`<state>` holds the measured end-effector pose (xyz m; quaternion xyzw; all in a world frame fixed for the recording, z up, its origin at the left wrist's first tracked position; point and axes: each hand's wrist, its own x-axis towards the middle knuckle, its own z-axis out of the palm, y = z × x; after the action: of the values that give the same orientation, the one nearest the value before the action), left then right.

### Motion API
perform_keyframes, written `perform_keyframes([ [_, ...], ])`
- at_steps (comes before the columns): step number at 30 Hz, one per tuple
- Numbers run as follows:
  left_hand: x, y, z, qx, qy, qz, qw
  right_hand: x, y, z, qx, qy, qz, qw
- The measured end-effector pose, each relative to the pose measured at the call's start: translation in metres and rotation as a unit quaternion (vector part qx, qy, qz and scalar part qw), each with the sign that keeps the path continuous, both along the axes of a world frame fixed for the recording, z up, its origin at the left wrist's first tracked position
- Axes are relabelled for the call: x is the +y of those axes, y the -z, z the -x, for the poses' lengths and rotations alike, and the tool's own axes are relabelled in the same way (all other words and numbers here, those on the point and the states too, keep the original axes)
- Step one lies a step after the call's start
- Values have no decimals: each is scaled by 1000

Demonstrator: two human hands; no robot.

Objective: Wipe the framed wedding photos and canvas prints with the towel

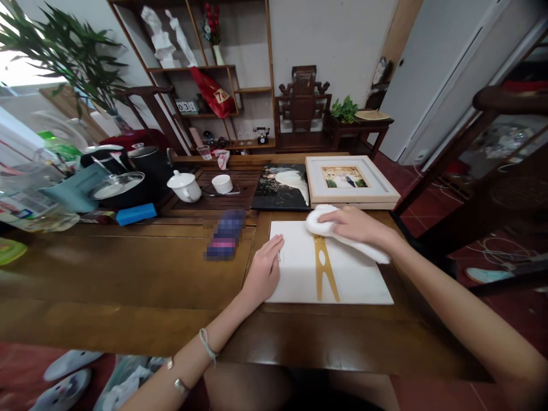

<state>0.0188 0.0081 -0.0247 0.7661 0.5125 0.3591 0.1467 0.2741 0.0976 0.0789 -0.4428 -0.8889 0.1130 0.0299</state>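
Currently a white panel (295, 288) lies flat on the right part of the table (162, 285), closer to the near edge than to the far one, with a gold A-shaped piece (319, 279) on its upper face, the feet of the A toward the table's near edge. The person's left hand (265, 268) rests over the panel's left edge, fingers straight and side by side, grasping nothing that shows. The right hand (353, 222) grips a white cloth (317, 220), fingers bent over the bunched part, which sits across the panel's far edge and meets the top of the gold piece; the rest of the cloth trails beneath the wrist to the panel's right edge. A pale cord (207, 345) and a bracelet (180, 387) circle the left forearm. At the table's far right corner a framed picture (314, 180) lies face up on another frame (355, 206), and a black picture (268, 191) lies just beside them on the left. Left of the panel, well in from the near edge, is a dark blue thing (231, 225) with a pink band, too blurred to name. Toward the far edge, a small bowl (221, 184) stands on a tea tray (240, 201), with a lidded cup (185, 188) at its left side. Farther left, a blue block (136, 214) lies just in front of a pot (132, 197) with a glass lid
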Motion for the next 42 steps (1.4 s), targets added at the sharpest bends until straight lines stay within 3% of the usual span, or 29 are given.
perform_keyframes([
  [3, 0, 3, 0, -1, 0, -5, 1000, -5, 3, -45, -29, 75, -6, 997],
  [6, 1, 6, -1, -2, -1, -20, 1000, -10, 1, -53, -49, 88, -11, 995],
  [8, 1, 7, 0, -2, -4, -29, 1000, -13, -4, -32, -61, 47, -18, 997],
  [11, 2, 7, 0, -8, -2, -34, 999, -13, -8, 25, -53, -25, -42, 997],
  [14, 3, 5, 0, -11, -1, -33, 999, -14, -6, 81, -37, -54, -55, 996],
  [18, 2, 0, 0, -11, 1, -28, 1000, -18, 0, 109, -33, -66, -66, 995],
  [21, 1, 0, 0, -12, 5, -34, 999, -22, 3, 87, -45, -46, -76, 995],
  [27, 1, 4, 0, -11, 3, -29, 1000, -29, 10, -15, -94, 39, -84, 991],
  [30, 1, 5, 0, -5, 1, -25, 1000, -29, 15, -45, -104, 42, -84, 990],
  [33, 1, 5, 0, -10, -1, -18, 1000, -28, 19, -33, -94, 1, -92, 991],
  [37, 1, 3, 2, -13, 11, -13, 1000, -41, 29, 21, -87, -94, -153, 980],
  [42, 1, -2, 5, -13, 41, 1, 999, -110, 43, 58, -43, -255, -202, 945],
])
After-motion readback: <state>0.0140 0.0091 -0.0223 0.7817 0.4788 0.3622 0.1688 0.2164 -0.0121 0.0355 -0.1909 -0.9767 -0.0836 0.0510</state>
